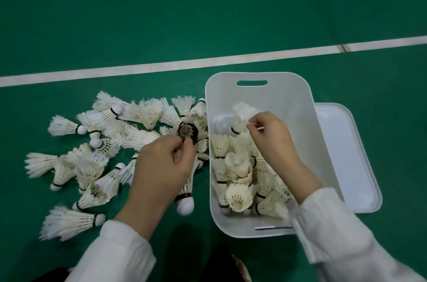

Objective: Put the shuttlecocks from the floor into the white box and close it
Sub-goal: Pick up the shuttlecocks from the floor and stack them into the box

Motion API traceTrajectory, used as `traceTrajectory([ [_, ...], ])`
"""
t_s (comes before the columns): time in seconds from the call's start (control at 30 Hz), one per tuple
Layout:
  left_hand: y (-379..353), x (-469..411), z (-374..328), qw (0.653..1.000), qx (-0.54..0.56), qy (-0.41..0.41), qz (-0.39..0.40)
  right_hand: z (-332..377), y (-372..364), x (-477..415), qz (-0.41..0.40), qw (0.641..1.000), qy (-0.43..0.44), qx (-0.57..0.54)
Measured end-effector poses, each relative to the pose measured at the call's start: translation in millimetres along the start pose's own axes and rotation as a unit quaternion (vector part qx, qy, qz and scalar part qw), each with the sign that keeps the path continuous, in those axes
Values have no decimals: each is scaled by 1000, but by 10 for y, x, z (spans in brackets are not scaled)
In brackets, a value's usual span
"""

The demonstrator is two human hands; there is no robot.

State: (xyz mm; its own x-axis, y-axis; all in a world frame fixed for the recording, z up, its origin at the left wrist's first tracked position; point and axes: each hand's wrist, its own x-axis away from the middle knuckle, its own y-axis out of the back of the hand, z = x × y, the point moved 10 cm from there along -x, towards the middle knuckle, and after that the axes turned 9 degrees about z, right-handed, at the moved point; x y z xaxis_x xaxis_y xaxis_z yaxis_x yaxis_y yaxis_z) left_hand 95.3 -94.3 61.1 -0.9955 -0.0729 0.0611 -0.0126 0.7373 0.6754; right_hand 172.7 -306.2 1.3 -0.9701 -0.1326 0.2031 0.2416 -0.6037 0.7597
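Several white feather shuttlecocks (97,143) lie in a heap on the green floor left of the white box (261,94). The box stands open, and more shuttlecocks (240,180) are packed inside it, cork down. My left hand (161,168) is over the heap's right edge, fingers pinched on a dark shuttlecock (188,132) beside the box's left wall. Inside the box my right hand (272,138) holds a white shuttlecock (241,117) by its feathers above the stacked ones.
The box's white lid (351,154) lies flat on the floor against the box's right side. A white court line (161,65) crosses the floor behind the box and heap. My dark shoes show at the bottom edge.
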Motion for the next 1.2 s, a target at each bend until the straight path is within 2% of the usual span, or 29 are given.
traceTrajectory([
  [0.2, -2, -82, 38, 998, -11, -55, 28, -63, -671, -571, 69, 995, -17, 73],
  [0.33, -42, -112, 191, 996, -14, -53, 75, -160, -1054, -621, 114, 984, -15, 134],
  [0.53, -113, -153, 386, 992, -33, -15, 118, -252, -1087, -605, 138, 977, -35, 157],
  [0.6, -62, -157, 329, 993, -62, -23, 100, -272, -1059, -561, 157, 975, -40, 151],
  [0.7, 136, -162, 176, 993, -100, -36, 41, -60, -750, -411, 108, 990, -7, 93],
  [0.8, 280, -193, -48, 994, -89, -68, 8, 367, -253, -67, 42, 997, 39, -54],
  [0.9, 183, -222, -327, 991, -40, -122, 33, 844, -25, 332, 78, 974, 101, -186],
  [0.97, 87, -191, -538, 984, -29, -169, 45, 994, -13, 490, 106, 962, 120, -221],
  [1.03, 21, -146, -672, 979, -22, -199, 45, 939, 17, 528, 93, 957, 112, -250],
  [1.13, -37, -113, -724, 976, -21, -209, 55, 850, 128, 546, 69, 954, 113, -270],
  [1.2, -74, -112, -694, 975, -27, -208, 72, 872, 102, 554, 94, 960, 117, -238],
])
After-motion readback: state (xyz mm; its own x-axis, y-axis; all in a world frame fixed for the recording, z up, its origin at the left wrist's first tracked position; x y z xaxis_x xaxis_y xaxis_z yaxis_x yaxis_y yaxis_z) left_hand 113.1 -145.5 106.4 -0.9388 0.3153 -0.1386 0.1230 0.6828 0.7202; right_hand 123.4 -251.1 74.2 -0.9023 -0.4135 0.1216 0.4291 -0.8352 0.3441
